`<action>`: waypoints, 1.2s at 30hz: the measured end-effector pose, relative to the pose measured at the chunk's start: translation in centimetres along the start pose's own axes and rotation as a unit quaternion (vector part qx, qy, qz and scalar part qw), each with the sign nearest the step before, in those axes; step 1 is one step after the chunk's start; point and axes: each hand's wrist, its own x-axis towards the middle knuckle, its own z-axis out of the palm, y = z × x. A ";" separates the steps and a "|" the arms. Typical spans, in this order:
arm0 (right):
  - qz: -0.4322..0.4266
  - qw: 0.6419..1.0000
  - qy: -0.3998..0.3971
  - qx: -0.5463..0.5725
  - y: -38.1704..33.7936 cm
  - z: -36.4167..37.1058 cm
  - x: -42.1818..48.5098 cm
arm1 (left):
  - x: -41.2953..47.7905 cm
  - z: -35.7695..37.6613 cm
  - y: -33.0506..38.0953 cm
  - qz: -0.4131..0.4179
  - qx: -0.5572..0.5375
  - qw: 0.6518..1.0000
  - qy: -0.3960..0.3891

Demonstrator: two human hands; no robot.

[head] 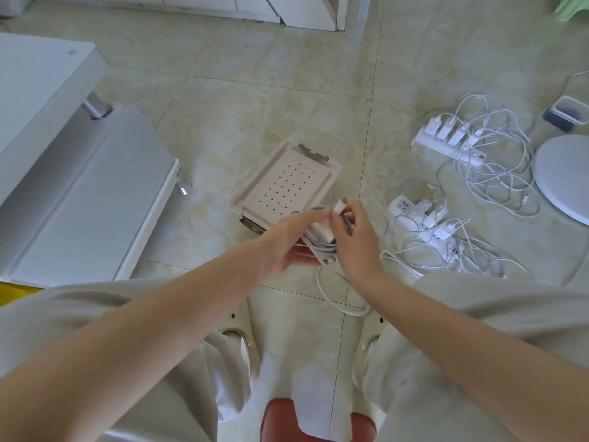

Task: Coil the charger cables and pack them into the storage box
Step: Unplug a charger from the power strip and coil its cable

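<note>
Just in front of the storage box [287, 183], the left hand [287, 250] cradles 1 nearly coiled charger cable [322, 247] while the right hand [355, 240] pinches its plug end [340, 206]. Next, probably: tuck that end and open the box lid.

**Hidden, blurred and cut-off parts of a floor scene seen from above**

The near corner of the storage box [283, 183] is covered by the two hands at the centre of the frame. The coiled cable [322, 239] is largely hidden between the left hand [287, 245], which is blurred, and the right hand [355, 239]; its number of turns cannot be told. In the tangle of white cables [484, 169] at right, single cables cannot be followed. A round white base [564, 173] is cut off by the right edge, a green plastic object [572, 8] by the upper right corner, a red object [315, 422] by the bottom edge, and a white cabinet [41, 90] by the left edge. The contents of a small container [565, 114] at upper right cannot be made out.
</note>
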 end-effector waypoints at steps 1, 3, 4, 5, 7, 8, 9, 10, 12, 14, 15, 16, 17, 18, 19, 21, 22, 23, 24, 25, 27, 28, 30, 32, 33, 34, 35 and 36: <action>0.004 1.000 0.005 0.005 -0.1 -0.1 0.0 | 0.0 0.1 -0.1 0.003 -0.009 1.000 -0.013; 0.003 1.000 0.005 -0.002 -0.1 -0.2 -0.1 | 0.1 0.3 -0.5 0.009 -0.043 0.999 -0.017; -0.002 1.000 0.000 -0.007 -0.2 -0.2 -0.1 | 0.2 0.3 -0.5 0.010 -0.061 0.998 -0.011; -0.008 1.000 -0.007 -0.009 -0.3 -0.2 -0.2 | 0.4 0.3 -0.7 0.010 -0.076 0.997 -0.002; -0.014 1.000 -0.021 -0.008 -0.4 -0.1 -0.5 | 0.8 0.1 -0.8 0.005 -0.092 0.996 0.019; -0.012 1.000 -0.028 -0.008 -0.4 0.0 -0.6 | 0.9 0.1 -0.8 0.004 -0.098 0.994 0.038; -0.012 0.999 -0.034 -0.007 -0.6 0.1 -0.7 | 1.2 0.1 -0.7 0.007 -0.100 0.993 0.061; -0.013 0.999 -0.041 -0.001 -0.8 0.1 -0.7 | 1.4 0.0 -0.7 0.015 -0.096 0.991 0.091; -0.023 0.998 -0.045 0.029 -1.7 -0.1 -0.7 | 1.9 -0.2 -0.6 0.035 -0.059 0.985 0.155; -0.030 0.997 -0.032 0.067 -2.9 -0.6 -0.5 | 2.4 -1.1 -0.9 0.047 -0.020 0.979 0.199; -0.029 0.995 -0.025 0.092 -3.4 -1.0 -0.3 | 2.6 -1.8 -1.2 0.051 -0.009 0.975 0.214; -0.017 0.992 -0.023 0.127 -3.8 -1.3 -0.1 | 2.7 -2.5 -1.4 0.054 0.001 0.972 0.229; 0.008 0.986 -0.026 0.167 -3.9 -1.5 0.1 | 2.9 -3.3 -1.7 0.056 0.012 0.968 0.243; 0.047 0.977 -0.032 0.204 -4.0 -1.6 0.2 | 2.9 -4.0 -1.9 0.058 0.019 0.966 0.252; 0.086 0.971 -0.035 0.218 -3.9 -1.7 0.3 | 3.0 -4.5 -2.0 0.061 0.021 0.964 0.258; 0.143 0.975 -0.041 0.164 -3.0 -1.8 0.5 | 2.9 -5.0 -1.9 0.075 0.035 0.963 0.256; 0.158 0.978 -0.044 0.125 -2.2 -1.9 0.7 | 2.9 -5.1 -1.9 0.081 0.052 0.964 0.249; 0.162 0.982 -0.048 0.082 -1.5 -2.1 1.1 | 2.9 -4.9 -1.8 0.085 0.066 0.965 0.241; 0.162 0.985 -0.053 0.036 -0.9 -2.4 1.6 | 2.8 -4.7 -1.6 0.088 0.074 0.967 0.229; 0.159 0.985 -0.060 -0.012 -0.3 -2.7 2.0 | 2.7 -4.4 -1.5 0.090 0.076 0.970 0.210; 0.163 0.979 -0.084 -0.086 0.4 -3.4 2.4 | 2.5 -3.6 -1.2 0.099 0.067 0.980 0.159; 0.166 0.975 -0.103 -0.105 0.7 -3.5 2.4 | 2.3 -3.1 -1.1 0.105 0.063 0.984 0.129; 0.165 0.968 -0.148 -0.118 1.0 -3.5 2.0 | 2.0 -2.2 -1.0 0.119 0.066 0.987 0.081; 0.163 0.967 -0.176 -0.086 1.0 -3.3 1.6 | 1.8 -1.6 -1.0 0.130 0.068 0.988 0.051; 0.165 0.968 -0.181 -0.058 1.0 -3.3 1.6 | 1.7 -1.5 -1.0 0.131 0.066 0.988 0.046; 0.170 0.968 -0.185 -0.024 0.9 -3.4 1.6 | 1.6 -1.5 -1.0 0.130 0.062 0.988 0.048; 0.176 0.966 -0.190 0.009 0.9 -3.5 1.7 | 1.6 -1.6 -0.9 0.126 0.055 0.989 0.055; 0.182 0.963 -0.192 0.041 0.8 -3.7 1.7 | 1.6 -1.8 -0.9 0.124 0.049 0.989 0.062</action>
